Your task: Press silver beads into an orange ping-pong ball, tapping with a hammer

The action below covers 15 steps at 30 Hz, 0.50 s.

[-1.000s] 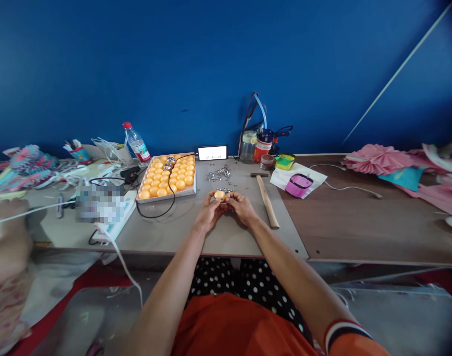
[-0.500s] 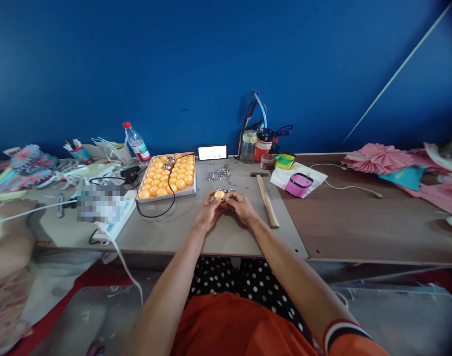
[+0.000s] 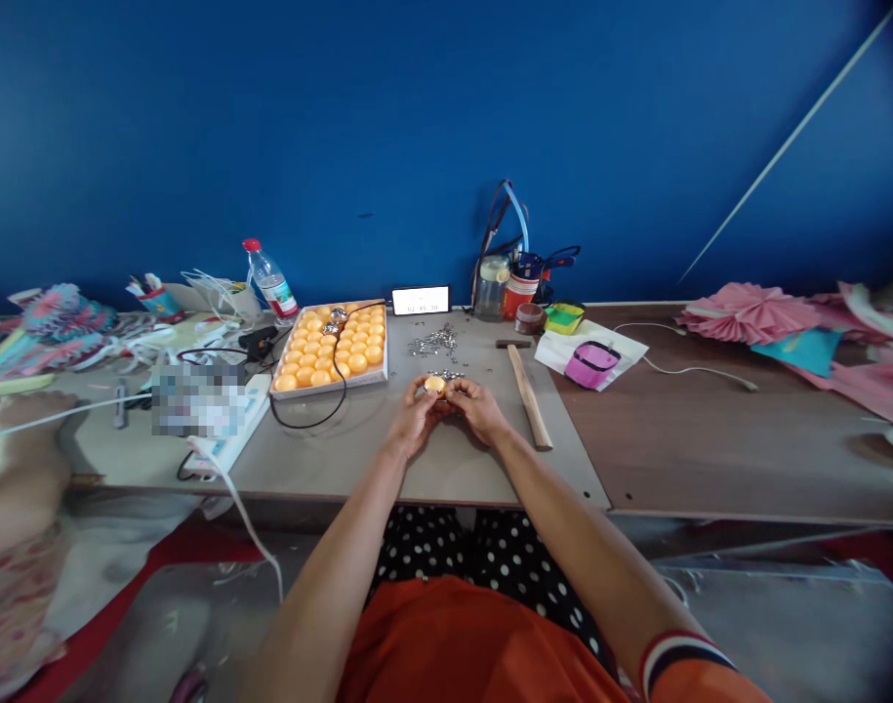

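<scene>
Both my hands meet over the grey table, fingers curled round one small orange ball (image 3: 435,384). My left hand (image 3: 415,415) cups it from the left and my right hand (image 3: 475,405) pinches at it from the right. Just beyond the ball lies a small heap of shiny metal bits (image 3: 432,343). A white tray (image 3: 340,389) full of several orange balls sits to the left of my hands, with a black cable (image 3: 334,366) looped over it. A wooden-handled hammer (image 3: 528,395) lies right of my right hand.
At the back stand a phone (image 3: 420,301), a water bottle (image 3: 270,283), jars and cups (image 3: 510,288) and a pink pouch (image 3: 590,365) on paper. Pink paper fans (image 3: 746,312) lie far right. Another person's arm (image 3: 14,459) rests at the left edge.
</scene>
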{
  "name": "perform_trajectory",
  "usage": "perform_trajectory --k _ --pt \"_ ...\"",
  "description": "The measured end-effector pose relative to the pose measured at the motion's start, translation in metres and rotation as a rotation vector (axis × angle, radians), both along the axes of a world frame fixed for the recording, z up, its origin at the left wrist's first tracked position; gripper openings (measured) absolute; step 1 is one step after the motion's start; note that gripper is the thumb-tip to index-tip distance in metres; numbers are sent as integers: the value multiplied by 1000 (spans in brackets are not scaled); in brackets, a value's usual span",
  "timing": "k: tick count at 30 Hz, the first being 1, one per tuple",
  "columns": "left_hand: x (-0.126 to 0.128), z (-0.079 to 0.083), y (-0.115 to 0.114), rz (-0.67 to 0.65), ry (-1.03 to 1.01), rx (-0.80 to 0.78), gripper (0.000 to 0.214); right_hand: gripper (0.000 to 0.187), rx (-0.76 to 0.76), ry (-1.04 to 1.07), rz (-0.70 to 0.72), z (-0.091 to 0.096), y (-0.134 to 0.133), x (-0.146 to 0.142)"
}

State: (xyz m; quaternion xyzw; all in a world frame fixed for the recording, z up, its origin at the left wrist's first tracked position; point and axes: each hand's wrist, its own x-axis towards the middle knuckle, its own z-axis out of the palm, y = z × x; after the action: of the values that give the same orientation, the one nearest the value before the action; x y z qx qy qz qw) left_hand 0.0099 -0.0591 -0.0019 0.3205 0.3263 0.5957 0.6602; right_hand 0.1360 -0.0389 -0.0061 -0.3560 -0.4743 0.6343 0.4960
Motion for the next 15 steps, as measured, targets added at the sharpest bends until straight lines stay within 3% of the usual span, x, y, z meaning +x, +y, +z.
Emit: perform_trajectory --k 15 --pt "2 -12 0 98 157 71 49 21 12 -27 -83 -5 2 -6"
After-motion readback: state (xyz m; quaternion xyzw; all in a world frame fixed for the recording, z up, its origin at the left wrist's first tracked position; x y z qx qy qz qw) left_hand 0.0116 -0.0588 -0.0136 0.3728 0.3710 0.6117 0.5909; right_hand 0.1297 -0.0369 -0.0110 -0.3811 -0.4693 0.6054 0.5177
